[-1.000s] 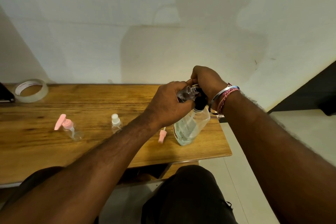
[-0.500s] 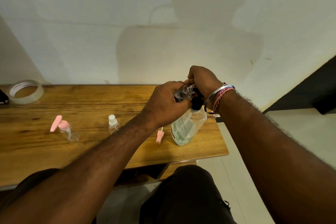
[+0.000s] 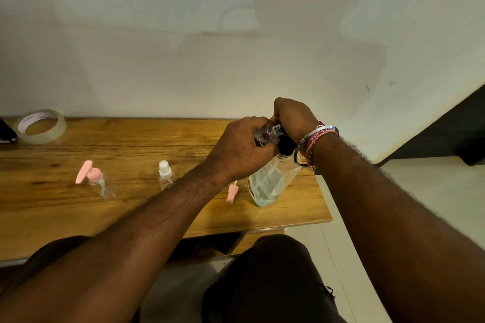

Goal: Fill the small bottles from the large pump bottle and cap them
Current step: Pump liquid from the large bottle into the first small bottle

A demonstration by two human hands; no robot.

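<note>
We see a wooden counter (image 3: 147, 144) carrying a tape roll (image 3: 42, 126) at far left, a pink-pump bottle (image 3: 98, 181), a white-capped bottle (image 3: 165, 174), a loose pink cap (image 3: 231, 193) and the large bottle (image 3: 270, 183).

Pump head of large pump bottle (image 3: 270, 181) hidden under right hand (image 3: 295, 119). Small bottle (image 3: 267, 134) mostly covered by left hand (image 3: 236, 149); fill level indeterminable. Dark object (image 3: 6, 131) beside tape roll (image 3: 42, 126) cut off.

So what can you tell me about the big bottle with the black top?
The big bottle is clear plastic with a black pump top, holding a little pale liquid near its bottom. It leans on the wooden table near the right edge. The right hand covers the pump, and the left hand holds a small clear bottle against it.
</note>
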